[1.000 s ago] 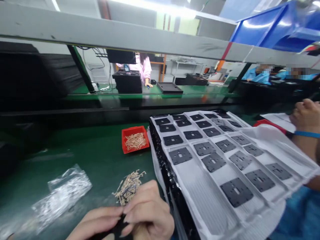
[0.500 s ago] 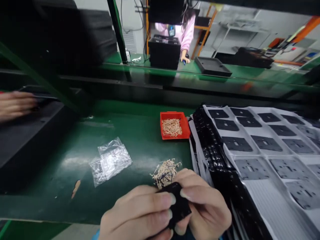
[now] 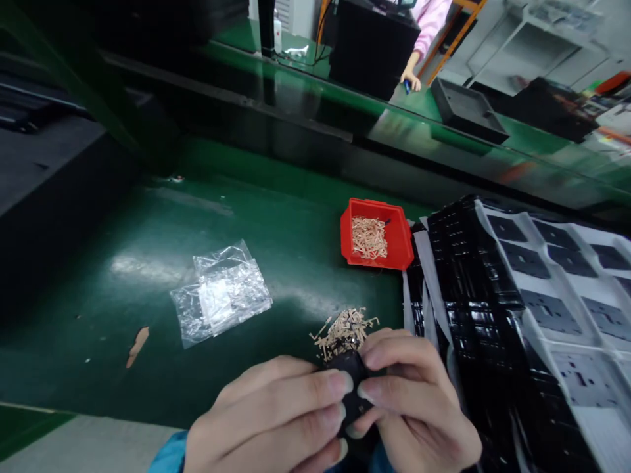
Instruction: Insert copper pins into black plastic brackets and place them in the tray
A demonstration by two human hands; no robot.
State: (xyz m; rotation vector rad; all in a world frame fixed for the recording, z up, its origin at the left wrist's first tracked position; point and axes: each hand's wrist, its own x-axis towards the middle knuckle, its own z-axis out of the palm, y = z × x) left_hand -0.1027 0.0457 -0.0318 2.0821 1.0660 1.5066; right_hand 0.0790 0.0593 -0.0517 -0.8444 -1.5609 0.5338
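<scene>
The left hand (image 3: 261, 414) and right hand (image 3: 417, 401) are closed narrowly on a small black part (image 3: 352, 394), pinched between the fingertips to hold it above the green bench (image 3: 296, 217). Loose tan strips (image 3: 342, 334) lie just beyond the fingertips, within reach. Farther off, at center right, a red bin (image 3: 374, 235) contains more strips, contained together beside stacked black trays (image 3: 473, 289).

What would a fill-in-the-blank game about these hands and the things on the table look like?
1. The left hand and the right hand are both holding a small ____ piece.
2. Thin tan strips lie inside a ____ plastic bin.
3. A clear plastic bag lies on the ____ workbench.

Missing words: black, red, green.
</scene>
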